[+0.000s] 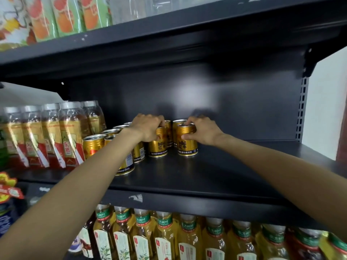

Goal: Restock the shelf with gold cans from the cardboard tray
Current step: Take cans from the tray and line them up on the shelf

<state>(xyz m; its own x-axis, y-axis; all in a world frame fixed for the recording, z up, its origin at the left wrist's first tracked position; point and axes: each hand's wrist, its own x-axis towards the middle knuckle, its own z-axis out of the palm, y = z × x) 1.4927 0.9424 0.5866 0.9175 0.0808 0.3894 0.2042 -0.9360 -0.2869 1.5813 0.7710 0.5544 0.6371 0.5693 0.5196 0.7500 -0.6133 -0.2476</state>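
- The person is reaching both arms onto the middle shelf (216,177) and setting down two gold cans at the same moment.
- The left hand (148,126) is wrapping its curled grip over the top rim of one gold can (158,147), fingers on the far side and thumb towards the viewer.
- The right hand (201,131) is pinching a second gold can (187,142) near its top, thumb low on the front and fingers over the lid.
- Both cans are standing upright on the shelf floor, just in front of two more gold cans (175,132) at the back.
- To the left, a block of gold cans (105,139) is already standing in rows, partly hidden by the left forearm; tall tea bottles (50,136) are standing beside them.
- The cardboard tray is not in view.
- To do this step well, each can should probably be settling flat before the fingers are letting go, label facing out, lined up with the rows alongside.
- The left forearm is passing close over the stocked cans, so lifting it clear, not dragging it back, is likely the safer way out.
- Much bare shelf is lying to the right, so the restocking appears to be well short of finished.
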